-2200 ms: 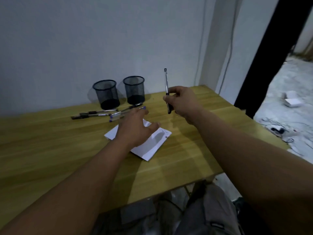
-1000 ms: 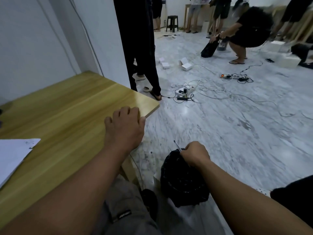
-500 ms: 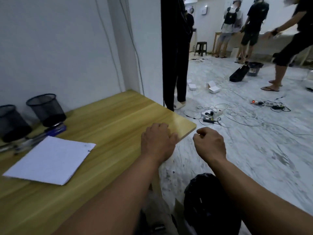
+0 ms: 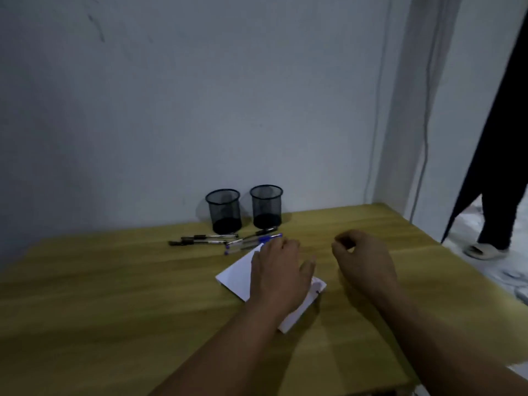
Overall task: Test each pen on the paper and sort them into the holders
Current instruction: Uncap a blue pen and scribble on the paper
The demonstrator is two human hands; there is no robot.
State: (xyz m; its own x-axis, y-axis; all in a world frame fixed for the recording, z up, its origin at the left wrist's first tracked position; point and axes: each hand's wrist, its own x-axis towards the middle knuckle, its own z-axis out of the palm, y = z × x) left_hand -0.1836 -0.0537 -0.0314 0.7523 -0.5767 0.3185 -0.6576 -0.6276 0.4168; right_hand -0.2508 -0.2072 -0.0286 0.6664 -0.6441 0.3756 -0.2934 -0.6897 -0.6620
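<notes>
Two black mesh holders stand by the wall, the left holder (image 4: 223,210) and the right holder (image 4: 266,206). Neither shows a pen inside. Several pens (image 4: 217,241) lie in a loose row in front of them, one with a blue grip (image 4: 264,239). A white sheet of paper (image 4: 237,274) lies on the wooden table (image 4: 114,295). My left hand (image 4: 281,274) rests flat on the paper with straight fingers. My right hand (image 4: 363,260) hovers to the right of the paper, fingers curled, with nothing in it.
The table's right edge (image 4: 457,267) drops to a marble floor. A person's leg and sandalled foot (image 4: 485,247) stand there beside a dark hanging cloth. A grey wall with a cable runs behind the table.
The view swung back from the floor and black bin bag to the table. The pen held in my right hand earlier is gone; that hand is now empty. My left hand moved back onto the paper.
</notes>
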